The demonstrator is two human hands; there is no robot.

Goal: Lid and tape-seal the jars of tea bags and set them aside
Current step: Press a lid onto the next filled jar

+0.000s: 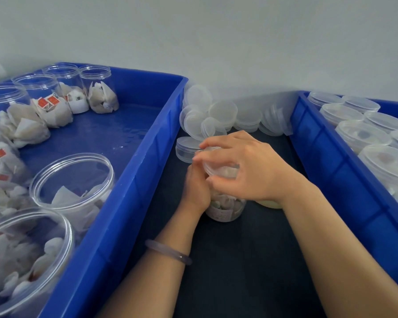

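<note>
Nothing legible — the red tags [48, 102] on the far-left tea bags [58, 114] carry marks too small to read.

Plain pale wall [239, 42], dark table surface [239, 260], soft even light

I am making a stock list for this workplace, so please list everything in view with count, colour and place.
left bin: one, blue, left side.
right bin: one, blue, right side.
open jars: at least seven, clear, tea bags inside, in left bin.
closed jars: at least seven, clear, in right bin.
loose lids: many, clear, piled at back between bins.
held jar: one, clear, between bins.
held lid: one, clear, at held jar's mouth.
unknown thing: one, pale yellow, under right wrist.
table: one, dark, underneath.
wall: one, white, behind.
bracelet: one, pale purple, left wrist.
left hand: one, grip round held jar.
right hand: one, grip on held lid.
</note>
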